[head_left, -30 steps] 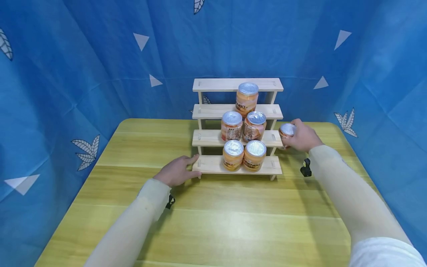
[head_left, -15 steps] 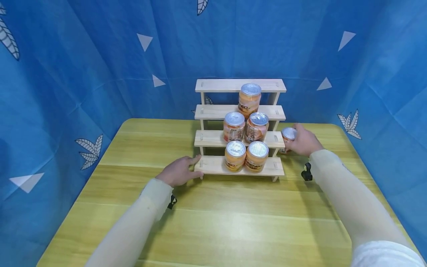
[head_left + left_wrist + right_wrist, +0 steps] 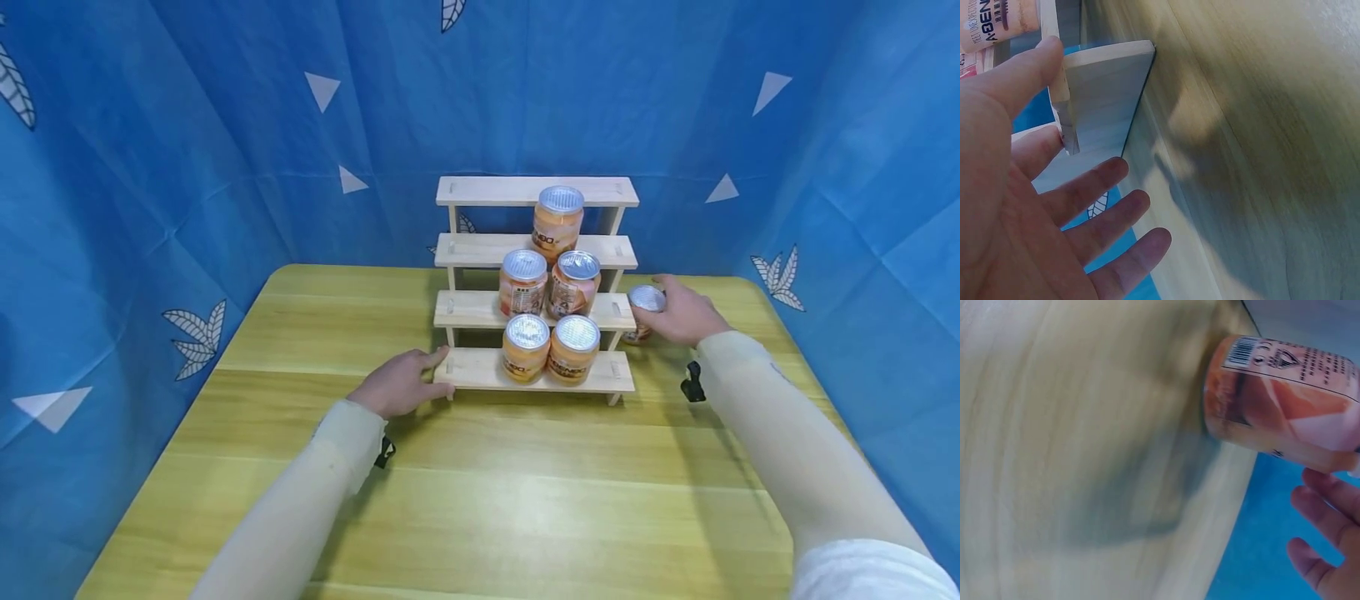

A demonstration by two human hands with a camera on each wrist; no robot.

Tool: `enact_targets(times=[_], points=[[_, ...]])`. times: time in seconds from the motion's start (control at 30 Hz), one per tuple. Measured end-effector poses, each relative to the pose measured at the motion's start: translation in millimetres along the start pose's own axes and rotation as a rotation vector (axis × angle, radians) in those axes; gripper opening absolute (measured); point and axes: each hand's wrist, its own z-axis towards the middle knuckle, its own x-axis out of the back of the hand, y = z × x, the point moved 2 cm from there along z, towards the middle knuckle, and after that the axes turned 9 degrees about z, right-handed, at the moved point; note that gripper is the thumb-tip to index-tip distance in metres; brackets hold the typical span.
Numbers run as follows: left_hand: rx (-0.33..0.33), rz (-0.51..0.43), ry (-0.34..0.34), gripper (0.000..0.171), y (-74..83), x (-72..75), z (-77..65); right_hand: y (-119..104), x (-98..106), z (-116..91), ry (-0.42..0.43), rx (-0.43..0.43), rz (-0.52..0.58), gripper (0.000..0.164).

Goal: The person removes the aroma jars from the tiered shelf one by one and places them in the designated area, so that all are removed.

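A tiered wooden display rack (image 3: 480, 310) stands at the back of the table. My left hand (image 3: 397, 385) pinches the left end of its lowest shelf between thumb and index finger, the other fingers spread loosely in the left wrist view. Beside the rack's right end, an orange-pink can (image 3: 1285, 400) with a silver lid stands on the table. My right hand (image 3: 681, 312) holds this can near its top, thumb in front; several fingers show beyond the lid end in the right wrist view. Part of the can is hidden by the hand.
More matching cans stand on the rack: two on the lowest shelf, such as one can (image 3: 573, 354), two on the second, and one can (image 3: 557, 225) on the third. A blue curtain (image 3: 390, 108) surrounds the wooden table (image 3: 480, 500) at back and sides.
My right hand and its can have shifted slightly toward the rack, the thumb reaching further across the can's front. The left hand keeps its hold on the rack. The head view wobbles slightly.
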Motion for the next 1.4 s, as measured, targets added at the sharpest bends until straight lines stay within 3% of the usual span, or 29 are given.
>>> enact_targets(times=[0.2, 0.43, 1.4], points=[[0.005, 0.004, 0.007, 0.079, -0.7, -2.0, 0.8, -5.4, 10.7, -1.9, -0.013, -0.011, 0.009, 0.112], [-0.002, 0.012, 0.011, 0.079, 0.2, -0.7, -0.1, -15.8, 25.9, -5.7, 0.033, 0.027, 0.020, 0.104], [-0.021, 0.001, 0.027, 0.079, -3.3, -2.8, 0.7, -69.9, 71.5, -4.5, 0.159, 0.057, -0.037, 0.095]])
